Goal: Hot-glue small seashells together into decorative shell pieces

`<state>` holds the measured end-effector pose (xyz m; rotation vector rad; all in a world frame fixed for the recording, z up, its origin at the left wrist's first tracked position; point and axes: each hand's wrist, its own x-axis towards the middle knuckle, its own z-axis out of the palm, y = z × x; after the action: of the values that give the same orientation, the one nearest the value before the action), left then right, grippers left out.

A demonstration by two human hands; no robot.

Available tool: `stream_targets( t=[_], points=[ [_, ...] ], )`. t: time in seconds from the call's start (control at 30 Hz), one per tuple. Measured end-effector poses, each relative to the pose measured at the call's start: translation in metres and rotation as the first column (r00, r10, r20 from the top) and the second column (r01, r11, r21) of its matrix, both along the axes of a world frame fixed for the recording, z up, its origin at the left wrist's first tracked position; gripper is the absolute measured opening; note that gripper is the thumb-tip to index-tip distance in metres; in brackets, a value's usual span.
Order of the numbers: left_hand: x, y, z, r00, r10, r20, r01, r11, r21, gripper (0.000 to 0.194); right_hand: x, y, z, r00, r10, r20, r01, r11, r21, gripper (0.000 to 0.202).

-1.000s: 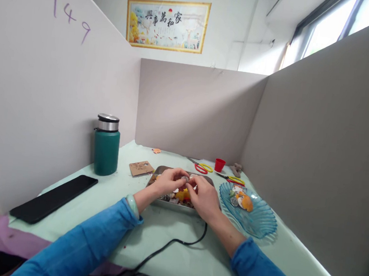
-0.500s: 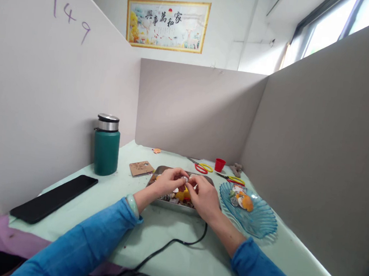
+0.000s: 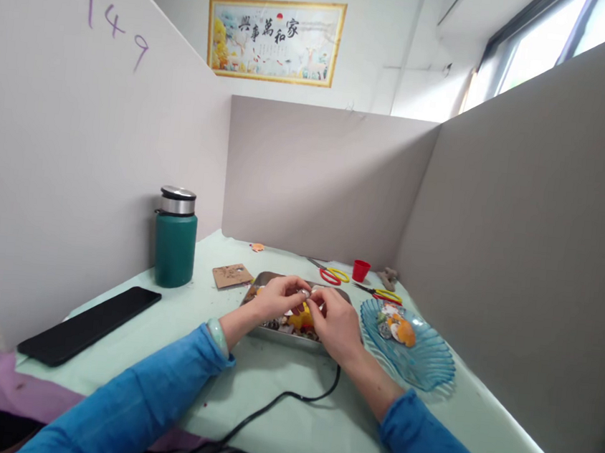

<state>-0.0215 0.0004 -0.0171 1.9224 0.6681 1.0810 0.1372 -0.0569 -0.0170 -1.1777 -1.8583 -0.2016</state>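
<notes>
Over a metal tray [image 3: 290, 340] my two hands meet, fingertips together. My left hand [image 3: 284, 295] is closed in a pinch on a small whitish piece [image 3: 305, 294], too small to name. My right hand [image 3: 336, 320] pinches at the same piece from the other side, its fingertips touching or nearly touching the left ones. Below them the tray holds a mix of small pieces, among them a yellow one [image 3: 300, 320] and several grey and brown ones. My fingers hide part of the tray's contents.
A blue glass plate [image 3: 429, 362] with small shell-like pieces stands to the right. Behind are two scissors [image 3: 330, 275] [image 3: 384, 295], a red cup [image 3: 361, 270] and a brown card [image 3: 232, 276]. Left stand a green bottle [image 3: 174, 249] and a black phone-like slab [image 3: 92, 323]. A black cable [image 3: 273, 400] crosses the front.
Almost nothing differs. My fingertips have shifted very slightly around the small whitish piece; both hands stay over the tray.
</notes>
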Motion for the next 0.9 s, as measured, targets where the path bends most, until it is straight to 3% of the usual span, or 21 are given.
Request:
stream_targets(
  t=[0.17,0.9],
  points=[
    [-0.0001,0.0003,0.0000,1.000,0.007,-0.004,-0.007,1.000,0.011,0.029,-0.0010,-0.0016,0.0022,0.999,0.039,0.021,-0.039,0.999,-0.014,0.009],
    [-0.0003,-0.0002,0.0004,1.000,-0.006,-0.017,0.006,1.000,-0.021,0.032,-0.0008,-0.0011,0.0009,1.000,-0.014,0.027,0.014,1.000,-0.010,0.014]
  ],
)
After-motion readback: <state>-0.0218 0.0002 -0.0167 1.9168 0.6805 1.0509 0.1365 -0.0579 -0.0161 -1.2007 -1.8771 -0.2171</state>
